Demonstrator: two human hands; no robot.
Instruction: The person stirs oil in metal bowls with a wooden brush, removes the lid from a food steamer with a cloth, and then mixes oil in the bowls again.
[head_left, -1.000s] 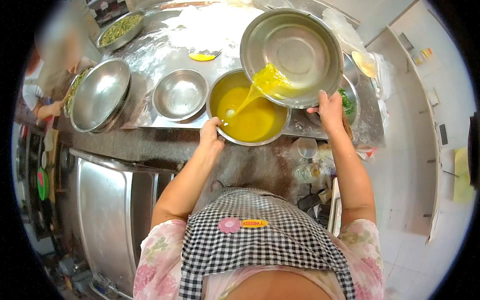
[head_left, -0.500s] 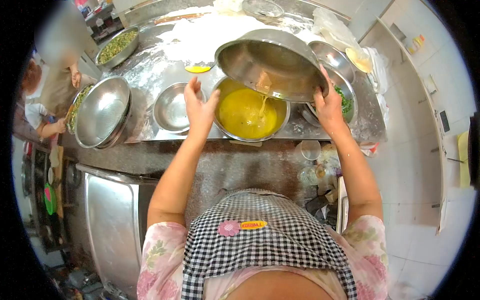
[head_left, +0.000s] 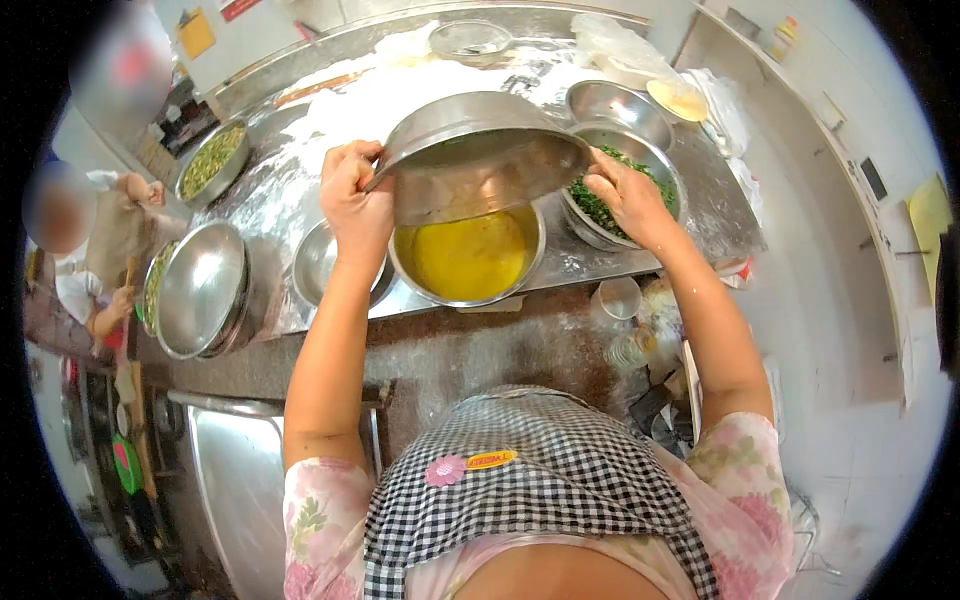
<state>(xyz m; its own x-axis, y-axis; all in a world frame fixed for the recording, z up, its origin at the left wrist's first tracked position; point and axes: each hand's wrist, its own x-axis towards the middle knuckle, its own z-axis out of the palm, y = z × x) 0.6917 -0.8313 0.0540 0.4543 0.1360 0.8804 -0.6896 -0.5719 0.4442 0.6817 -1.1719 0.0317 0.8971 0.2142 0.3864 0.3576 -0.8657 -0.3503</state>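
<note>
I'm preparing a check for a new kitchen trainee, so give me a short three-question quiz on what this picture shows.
1. True or false: the left hand and the right hand both grip the tilted steel bowl.

2. What colour is the liquid in the lower bowl, beneath the tilted one?
A) white
B) yellow
C) red

3. Fill in the blank, using the person's own sides: the chopped greens are in a bowl to the ____ of the lower bowl.

Key: 1. True; 2. B; 3. right
</note>
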